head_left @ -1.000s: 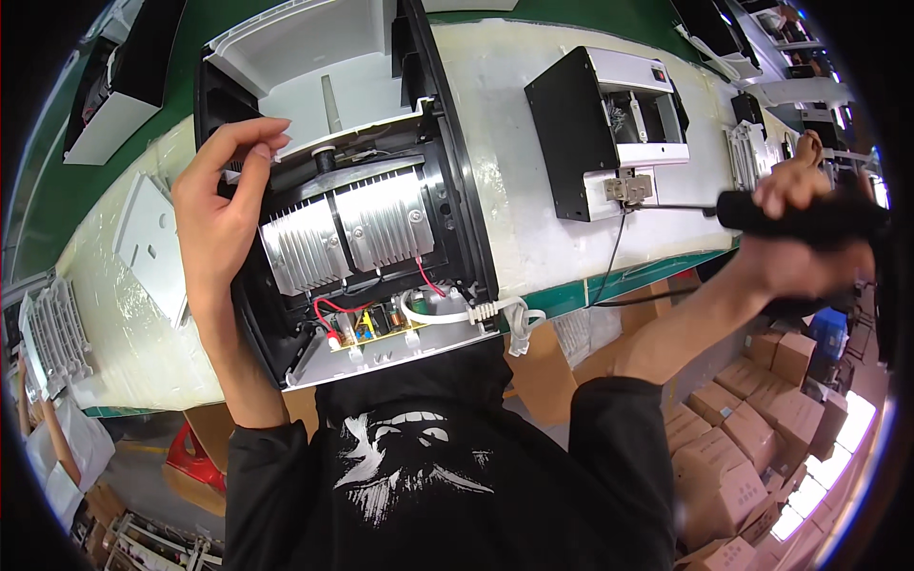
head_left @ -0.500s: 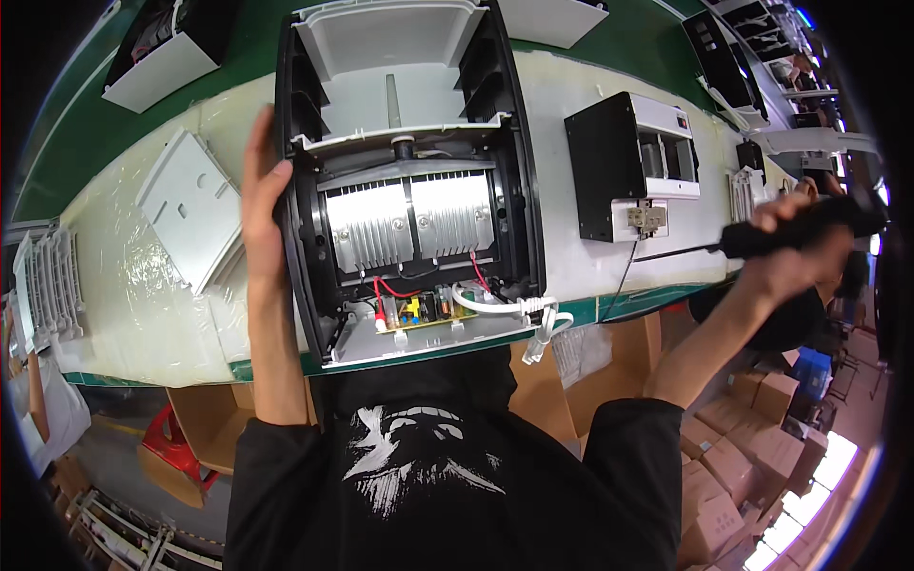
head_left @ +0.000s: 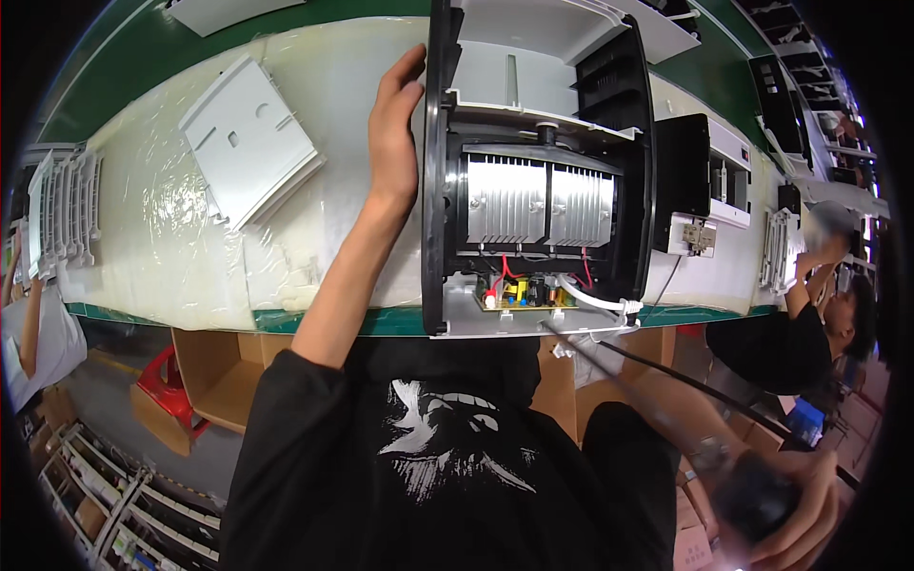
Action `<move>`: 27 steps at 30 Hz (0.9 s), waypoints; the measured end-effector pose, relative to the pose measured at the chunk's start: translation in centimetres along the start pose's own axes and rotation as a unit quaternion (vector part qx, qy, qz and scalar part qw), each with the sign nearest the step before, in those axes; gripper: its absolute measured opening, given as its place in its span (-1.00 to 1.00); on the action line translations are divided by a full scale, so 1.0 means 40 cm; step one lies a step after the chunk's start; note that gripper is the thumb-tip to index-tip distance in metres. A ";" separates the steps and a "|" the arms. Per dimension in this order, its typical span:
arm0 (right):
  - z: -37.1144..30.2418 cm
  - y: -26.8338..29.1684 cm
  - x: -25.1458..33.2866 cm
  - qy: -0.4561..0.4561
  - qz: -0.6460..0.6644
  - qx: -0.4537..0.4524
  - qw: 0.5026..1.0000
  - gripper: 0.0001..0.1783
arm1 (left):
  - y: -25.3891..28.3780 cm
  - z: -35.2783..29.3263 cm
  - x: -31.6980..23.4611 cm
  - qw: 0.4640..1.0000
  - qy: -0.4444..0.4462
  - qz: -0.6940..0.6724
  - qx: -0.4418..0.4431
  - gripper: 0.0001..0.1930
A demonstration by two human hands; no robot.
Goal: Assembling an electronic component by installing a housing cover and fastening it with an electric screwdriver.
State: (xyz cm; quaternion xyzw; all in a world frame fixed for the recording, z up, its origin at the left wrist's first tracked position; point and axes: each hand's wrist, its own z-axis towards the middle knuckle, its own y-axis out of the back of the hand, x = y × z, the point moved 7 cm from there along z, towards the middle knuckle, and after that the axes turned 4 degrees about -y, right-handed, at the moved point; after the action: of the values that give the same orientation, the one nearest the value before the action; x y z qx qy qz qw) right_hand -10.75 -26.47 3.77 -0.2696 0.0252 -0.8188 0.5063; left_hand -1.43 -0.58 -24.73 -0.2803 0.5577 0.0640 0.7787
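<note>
An open black-and-white appliance housing (head_left: 441, 219) sits at the near edge of the bench. Inside it are two finned metal heatsinks (head_left: 509, 200), and below them a small circuit board (head_left: 519, 293) with red wires and a white cable (head_left: 595, 297). My left hand (head_left: 393, 138) lies flat along the housing's left side, fingers stretched out. At lower right my right hand (head_left: 804, 514) grips a black-handled screwdriver (head_left: 757, 495), blurred by motion. Its long shaft slants up toward the housing's near edge; I cannot tell whether the tip touches.
White panels (head_left: 248, 143) lie left of the housing, with a row of white plastic parts (head_left: 67, 209) at the far left. Right of it stands another black-and-white unit (head_left: 684, 171). A co-worker (head_left: 795, 343) is at the right. Cardboard boxes (head_left: 224, 376) and a red stool (head_left: 167, 385) are below the bench.
My right hand has swung the screwdriver down from beside the right-hand unit to the lower right, its shaft now pointing at the housing. The view has shifted; my left hand stays on the housing.
</note>
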 end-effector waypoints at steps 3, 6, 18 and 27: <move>-0.006 -0.032 -0.029 0.031 0.036 0.017 0.999 -0.89 | 0.003 0.065 0.036 0.999 -0.008 0.044 -0.016 -0.55; -0.034 -0.061 -0.072 -0.022 0.042 0.046 0.998 -0.87 | 0.019 0.106 0.077 0.998 -0.009 0.063 -0.015 -0.59; -0.156 -0.099 -0.219 -0.229 -0.213 0.018 0.950 -0.80 | 0.009 0.087 0.061 0.998 -0.012 0.061 -0.029 -0.63; -0.233 -0.077 -0.240 -0.312 -0.290 0.011 0.905 -0.92 | -0.001 0.087 0.074 0.997 0.075 -0.012 0.002 -0.59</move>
State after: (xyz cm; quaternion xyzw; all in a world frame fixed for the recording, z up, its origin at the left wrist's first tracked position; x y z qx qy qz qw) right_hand -14.32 -19.06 -7.23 -0.5011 -0.2220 -0.8038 0.2312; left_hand 2.57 0.52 -26.61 -0.2894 0.6113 0.0327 0.7359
